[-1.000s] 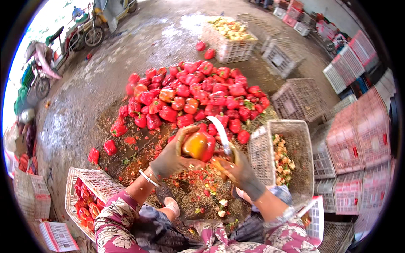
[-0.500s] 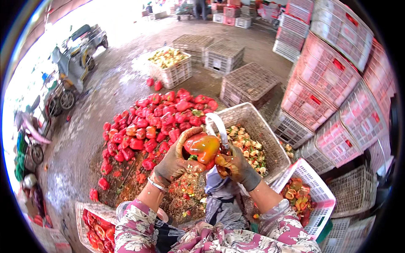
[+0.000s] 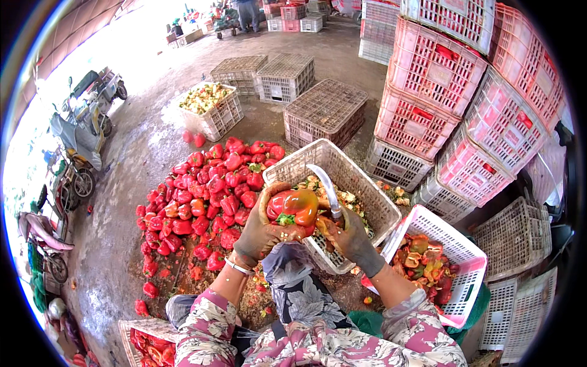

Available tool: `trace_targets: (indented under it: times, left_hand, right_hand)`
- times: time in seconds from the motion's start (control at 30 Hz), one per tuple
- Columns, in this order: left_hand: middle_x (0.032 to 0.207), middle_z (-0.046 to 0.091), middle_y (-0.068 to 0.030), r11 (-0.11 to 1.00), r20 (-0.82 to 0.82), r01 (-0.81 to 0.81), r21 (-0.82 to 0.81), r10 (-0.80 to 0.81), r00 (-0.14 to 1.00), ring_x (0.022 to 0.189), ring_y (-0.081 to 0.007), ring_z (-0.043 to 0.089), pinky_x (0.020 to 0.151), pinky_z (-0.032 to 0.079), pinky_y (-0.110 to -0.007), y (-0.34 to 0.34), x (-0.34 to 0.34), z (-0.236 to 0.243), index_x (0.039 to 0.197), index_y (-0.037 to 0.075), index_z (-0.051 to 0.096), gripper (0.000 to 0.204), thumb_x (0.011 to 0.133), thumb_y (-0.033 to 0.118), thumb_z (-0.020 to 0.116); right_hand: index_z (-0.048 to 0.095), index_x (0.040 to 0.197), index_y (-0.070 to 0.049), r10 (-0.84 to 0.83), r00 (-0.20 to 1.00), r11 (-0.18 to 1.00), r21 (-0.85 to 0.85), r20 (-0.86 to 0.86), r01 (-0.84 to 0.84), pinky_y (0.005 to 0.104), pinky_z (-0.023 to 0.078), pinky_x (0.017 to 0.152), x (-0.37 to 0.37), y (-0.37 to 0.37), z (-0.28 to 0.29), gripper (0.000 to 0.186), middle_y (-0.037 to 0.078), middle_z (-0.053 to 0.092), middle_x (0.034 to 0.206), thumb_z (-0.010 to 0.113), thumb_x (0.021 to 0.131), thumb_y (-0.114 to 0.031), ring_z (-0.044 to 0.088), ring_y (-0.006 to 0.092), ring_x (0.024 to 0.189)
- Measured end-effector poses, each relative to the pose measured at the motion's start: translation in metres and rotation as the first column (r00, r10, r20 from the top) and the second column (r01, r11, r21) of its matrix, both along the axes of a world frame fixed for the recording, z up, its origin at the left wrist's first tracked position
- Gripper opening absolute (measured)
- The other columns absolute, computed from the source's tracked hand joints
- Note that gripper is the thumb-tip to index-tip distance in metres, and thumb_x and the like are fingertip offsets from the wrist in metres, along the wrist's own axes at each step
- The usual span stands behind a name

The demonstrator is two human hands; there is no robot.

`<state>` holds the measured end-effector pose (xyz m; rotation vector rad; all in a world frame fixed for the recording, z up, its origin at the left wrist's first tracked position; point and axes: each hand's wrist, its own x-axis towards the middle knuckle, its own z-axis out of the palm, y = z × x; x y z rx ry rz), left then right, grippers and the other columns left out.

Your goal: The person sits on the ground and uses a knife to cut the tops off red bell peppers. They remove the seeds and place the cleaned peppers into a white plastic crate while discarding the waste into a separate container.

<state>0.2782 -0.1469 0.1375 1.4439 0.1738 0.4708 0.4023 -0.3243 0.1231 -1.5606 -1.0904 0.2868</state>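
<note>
A red and yellow-green bell pepper (image 3: 302, 207) is in my left hand (image 3: 264, 227), whose gloved fingers wrap around its left side and underside. The pepper's green stem end faces down and toward me. My right hand (image 3: 354, 241), in a stained glove too, is closed on the short handle of a curved knife (image 3: 329, 186). Its pale hooked blade points up and curves to the left at the tip, just right of the pepper. My right fingertips are close against the pepper's right side; whether they touch it I cannot tell.
A large pile of red bell peppers (image 3: 211, 183) lies on the floor ahead left. Beyond my hands stands a crate of cut cores (image 3: 382, 205). A white crate (image 3: 468, 287) at right and another crate (image 3: 127, 330) at lower left hold cut peppers. Stacked crates (image 3: 437, 67) rise at right.
The whole view has shifted, with surroundings moving left. The pepper has turned, showing more red and its stem end. The knife blade appears narrower and more upright. Both holds stay the same.
</note>
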Motion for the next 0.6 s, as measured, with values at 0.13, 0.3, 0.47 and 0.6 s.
trace_targets:
  times: [0.13, 0.3, 0.47, 0.6]
  left_hand:
    - [0.125, 0.058, -0.0082, 0.969, -0.018, 0.032, -0.244, -0.038, 0.999, 0.114, -0.0195, 0.059, 0.1, 0.049, -0.036, -0.02, 0.005, 0.012, 0.135, 0.004, 0.042, 0.097, 0.053, 0.009, 0.095]
    - [0.125, 0.059, -0.0089, 0.994, -0.054, -0.001, -0.112, -0.005, 0.999, 0.114, -0.0196, 0.059, 0.098, 0.051, -0.034, -0.02, 0.017, -0.011, 0.135, 0.003, 0.041, 0.095, 0.055, 0.004, 0.093]
    - [0.119, 0.06, -0.007, 0.981, -0.14, -0.091, 0.173, 0.116, 0.983, 0.108, -0.0175, 0.06, 0.095, 0.052, -0.033, -0.037, 0.024, -0.016, 0.129, 0.003, 0.046, 0.088, 0.055, 0.007, 0.094]
    - [0.119, 0.06, -0.007, 0.994, -0.13, -0.102, 0.049, 0.108, 0.986, 0.109, -0.018, 0.059, 0.095, 0.052, -0.032, -0.052, 0.032, -0.019, 0.129, 0.003, 0.046, 0.087, 0.056, 0.008, 0.094]
  right_hand:
    - [0.057, 0.122, 0.002, -0.019, 0.992, 0.997, -0.065, 0.122, 0.028, 0.0336, 0.054, 0.068, 0.002, -0.013, 0.007, 0.041, 0.018, 0.068, 0.093, 0.069, 0.085, -0.01, 0.07, 0.0243, 0.082]
    - [0.055, 0.125, -0.001, -0.118, 0.876, 0.988, -0.038, 0.468, 0.153, 0.0406, 0.054, 0.069, 0.004, -0.032, -0.009, 0.049, 0.021, 0.067, 0.095, 0.07, 0.078, -0.005, 0.068, 0.0341, 0.083]
    - [0.052, 0.128, -0.002, -0.093, 0.876, 0.958, -0.196, 0.474, 0.208, 0.0424, 0.056, 0.078, 0.009, -0.054, -0.019, 0.055, 0.022, 0.064, 0.11, 0.07, 0.076, -0.005, 0.066, 0.0391, 0.096]
    - [0.047, 0.13, 0.0, -0.103, 0.837, 0.957, -0.176, 0.537, 0.23, 0.0432, 0.054, 0.076, 0.012, -0.066, -0.034, 0.058, 0.021, 0.064, 0.11, 0.066, 0.077, -0.014, 0.065, 0.0377, 0.097]
